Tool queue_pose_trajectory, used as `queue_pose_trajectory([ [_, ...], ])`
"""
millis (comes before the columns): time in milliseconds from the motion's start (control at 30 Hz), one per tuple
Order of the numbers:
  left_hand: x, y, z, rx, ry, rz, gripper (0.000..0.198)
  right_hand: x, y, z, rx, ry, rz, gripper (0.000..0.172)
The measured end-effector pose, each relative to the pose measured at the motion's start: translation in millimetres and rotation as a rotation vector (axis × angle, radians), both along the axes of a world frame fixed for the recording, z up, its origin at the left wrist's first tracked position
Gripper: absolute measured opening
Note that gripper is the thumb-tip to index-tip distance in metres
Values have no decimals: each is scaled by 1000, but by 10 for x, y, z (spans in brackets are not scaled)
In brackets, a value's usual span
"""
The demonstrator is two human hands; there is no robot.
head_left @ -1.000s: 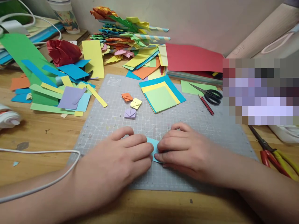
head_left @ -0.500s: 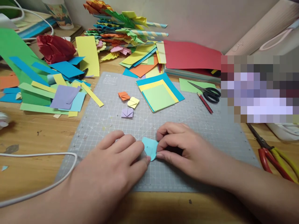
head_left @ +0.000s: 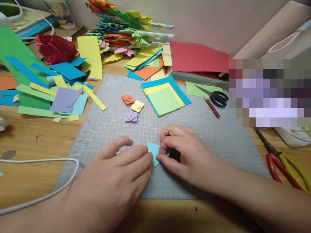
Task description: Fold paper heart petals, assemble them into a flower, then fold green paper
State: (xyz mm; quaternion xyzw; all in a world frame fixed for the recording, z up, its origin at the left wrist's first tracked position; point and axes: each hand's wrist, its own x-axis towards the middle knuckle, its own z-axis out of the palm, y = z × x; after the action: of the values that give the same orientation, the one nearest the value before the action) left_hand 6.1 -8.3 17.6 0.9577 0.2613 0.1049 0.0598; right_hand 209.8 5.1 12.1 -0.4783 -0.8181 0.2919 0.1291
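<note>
A small light-blue folded paper (head_left: 152,149) lies on the grey cutting mat (head_left: 204,142), between my two hands. My right hand (head_left: 181,147) pinches its right side between thumb and bent fingers, and a bit of blue shows behind them. At the paper's left edge, my left hand (head_left: 126,173) has its bent fingers pressed together on it; its thumb is hidden. Farther up the mat sit three small folded papers: an orange one (head_left: 128,99), a pale yellow one (head_left: 137,106) and a purple one (head_left: 131,117).
Stacked square papers (head_left: 164,100) lie behind my hands. Black scissors (head_left: 218,98) and a red pencil (head_left: 212,107) are at the right, with red-and-yellow-handled pliers (head_left: 279,158) nearer. Coloured scraps (head_left: 64,98) cover the left. A white cable (head_left: 77,165) runs beside my left forearm.
My right thumb and fingers have shifted left over the light-blue paper, whose right part now shows less. The left thumb has gone out of sight and that hand's far finger has lifted away.
</note>
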Motion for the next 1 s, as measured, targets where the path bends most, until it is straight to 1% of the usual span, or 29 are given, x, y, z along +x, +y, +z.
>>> queue_pose_trajectory([
  [67, -7, 2, -7, 4, -19, 14, 25, 5, -4, -6, -3, -1, 2, 9],
  [200, -6, -14, -39, 29, -38, -27, 28, 12, -10, 4, 8, -2, 10, 8],
  [367, -14, -58, -61, 11, 10, 25, 27, 36, -9, 61, -31, -1, 36, 7],
  [433, -24, -59, -69, 19, 8, 19, 27, 40, -10, 71, -42, -8, 40, 9],
  [533, -30, -56, -72, 29, -8, -14, 29, 25, -9, 60, -29, -18, 29, 10],
  [667, -10, -71, -60, 6, 15, 20, 33, 8, 4, 41, -26, -13, 25, 11],
  [833, -3, -100, -67, 19, 35, 29, 33, 30, 31, 43, -65, 16, 43, 13],
  [1000, 5, -100, -66, 8, 18, 30, 32, 32, 41, 24, -63, 17, 50, 13],
])
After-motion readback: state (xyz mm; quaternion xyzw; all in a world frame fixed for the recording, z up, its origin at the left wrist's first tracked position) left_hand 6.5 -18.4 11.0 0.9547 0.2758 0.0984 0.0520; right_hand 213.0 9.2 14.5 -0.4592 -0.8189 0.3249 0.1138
